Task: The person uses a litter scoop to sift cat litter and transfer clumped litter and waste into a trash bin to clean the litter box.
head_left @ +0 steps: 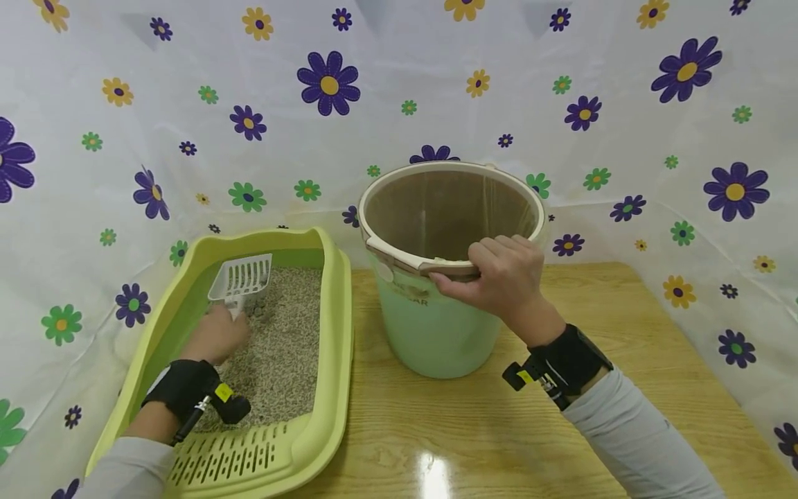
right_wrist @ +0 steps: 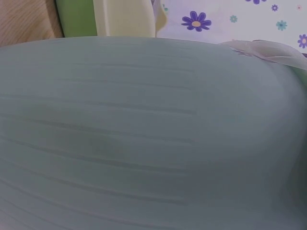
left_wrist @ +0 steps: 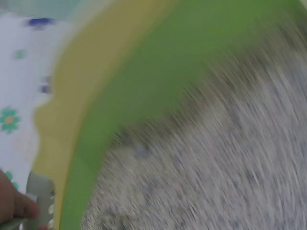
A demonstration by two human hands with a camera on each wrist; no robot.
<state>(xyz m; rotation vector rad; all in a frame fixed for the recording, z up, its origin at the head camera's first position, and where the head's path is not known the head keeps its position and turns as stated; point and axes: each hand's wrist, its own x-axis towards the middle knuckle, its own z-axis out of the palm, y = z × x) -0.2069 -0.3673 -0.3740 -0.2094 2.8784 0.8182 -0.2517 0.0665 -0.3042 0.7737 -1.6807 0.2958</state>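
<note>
A white slotted litter scoop (head_left: pixel 242 281) is in my left hand (head_left: pixel 218 335), gripped by the handle. Its blade is at the far left part of a yellow-green litter box (head_left: pixel 337 360), over grainy litter (head_left: pixel 287 339) with some darker clumps beside it. In the left wrist view, the hand (left_wrist: pixel 14 206) and scoop (left_wrist: pixel 43 194) show only at the lower left corner, and the litter is blurred. My right hand (head_left: pixel 506 274) holds the near rim of a green bin (head_left: pixel 439 339), fingers over the edge and thumb along the front. The bin's ribbed side (right_wrist: pixel 144 124) fills the right wrist view.
Both containers stand on a wooden table (head_left: pixel 399 430), the bin to the right of the litter box. A flowered sheet (head_left: pixel 386 76) hangs behind and along both sides. A perforated step (head_left: pixel 231 457) forms the box's near end.
</note>
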